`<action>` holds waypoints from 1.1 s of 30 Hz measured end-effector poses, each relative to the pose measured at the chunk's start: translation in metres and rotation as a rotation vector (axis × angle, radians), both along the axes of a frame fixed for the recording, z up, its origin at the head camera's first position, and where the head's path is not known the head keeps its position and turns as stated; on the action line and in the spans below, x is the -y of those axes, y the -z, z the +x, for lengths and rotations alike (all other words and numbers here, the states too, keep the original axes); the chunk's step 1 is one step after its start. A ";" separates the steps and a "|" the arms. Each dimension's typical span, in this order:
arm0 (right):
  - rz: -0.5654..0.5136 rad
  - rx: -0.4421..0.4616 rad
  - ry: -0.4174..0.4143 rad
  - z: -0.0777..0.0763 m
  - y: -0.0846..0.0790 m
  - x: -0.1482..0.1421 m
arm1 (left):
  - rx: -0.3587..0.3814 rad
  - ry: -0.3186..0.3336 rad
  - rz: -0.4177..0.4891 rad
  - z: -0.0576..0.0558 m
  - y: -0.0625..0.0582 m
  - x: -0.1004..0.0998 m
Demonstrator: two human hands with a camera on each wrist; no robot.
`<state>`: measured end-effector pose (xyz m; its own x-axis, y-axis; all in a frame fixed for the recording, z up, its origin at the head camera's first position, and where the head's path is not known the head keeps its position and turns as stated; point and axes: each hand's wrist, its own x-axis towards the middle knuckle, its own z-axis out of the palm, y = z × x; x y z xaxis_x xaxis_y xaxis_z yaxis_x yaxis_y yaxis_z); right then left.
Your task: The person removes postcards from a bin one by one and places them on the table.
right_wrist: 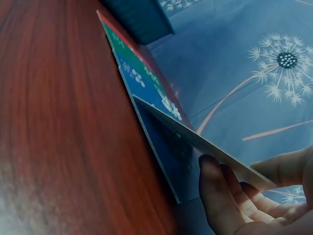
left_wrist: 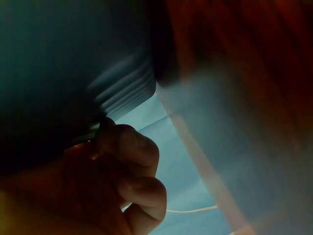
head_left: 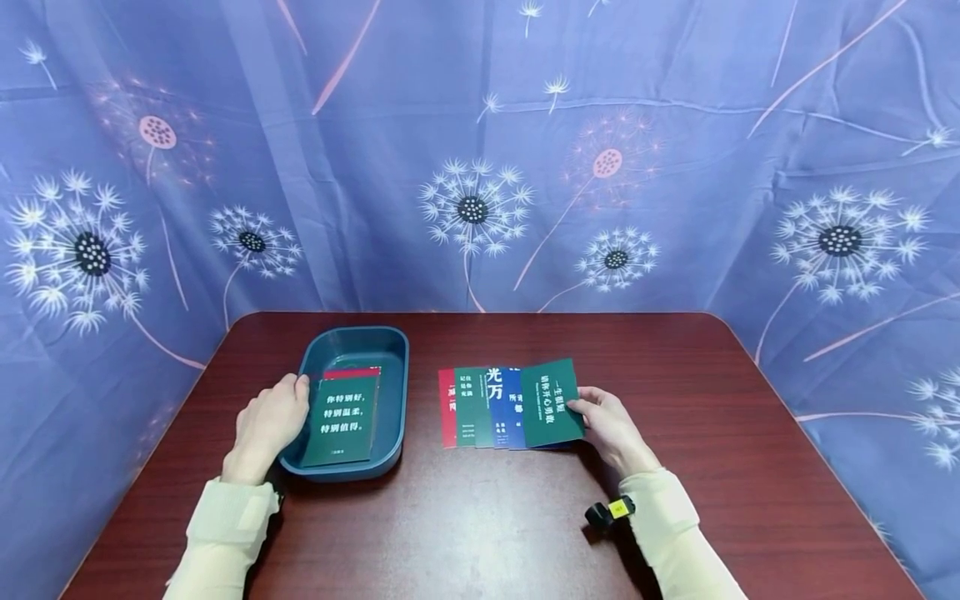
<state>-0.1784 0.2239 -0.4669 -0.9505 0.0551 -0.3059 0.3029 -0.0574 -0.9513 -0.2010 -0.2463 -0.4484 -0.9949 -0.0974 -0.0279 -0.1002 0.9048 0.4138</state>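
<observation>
My left hand point(head_left: 268, 421) grips the left rim of a blue-green plastic basin point(head_left: 396, 400); in the left wrist view its fingers point(left_wrist: 139, 149) curl at the basin's dark underside. Inside the basin lies a green card point(head_left: 341, 429) with white writing, over a red one point(head_left: 351, 373). My right hand point(head_left: 611, 425) pinches the right edge of another green card point(head_left: 551, 404). That card is tilted in the right wrist view, its near edge raised off a fanned row of cards. Blue cards point(head_left: 506, 417), a green card point(head_left: 472, 408) and a red card point(head_left: 447, 425) show in the row.
The dark red wooden table point(head_left: 465, 525) carries everything. A blue curtain point(head_left: 360, 167) with dandelion prints hangs behind and at both sides. A small black device with a yellow label point(head_left: 621, 507) sits at the right wrist.
</observation>
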 end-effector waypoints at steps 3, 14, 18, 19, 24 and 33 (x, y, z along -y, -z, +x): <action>0.033 0.008 0.011 0.000 0.001 -0.001 | 0.003 0.001 0.003 -0.001 0.000 0.000; 0.463 -0.108 0.061 0.009 0.000 0.000 | 0.012 -0.003 0.000 0.000 0.000 -0.001; 0.596 -0.169 0.072 0.011 0.000 0.001 | 0.018 -0.005 0.003 0.000 0.000 -0.001; 0.624 -0.177 0.073 0.012 0.000 0.001 | 0.019 -0.005 0.002 0.000 0.000 -0.001; 0.693 -0.196 0.075 0.014 -0.002 0.002 | 0.014 -0.003 -0.003 0.000 0.001 -0.001; 0.723 -0.308 0.038 0.012 -0.010 0.016 | 0.017 -0.005 -0.007 -0.001 0.001 -0.001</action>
<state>-0.1666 0.2081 -0.4571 -0.9800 0.1743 0.0958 0.0294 0.6031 -0.7971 -0.2021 -0.2450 -0.4493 -0.9938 -0.1026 -0.0439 -0.1115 0.9072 0.4057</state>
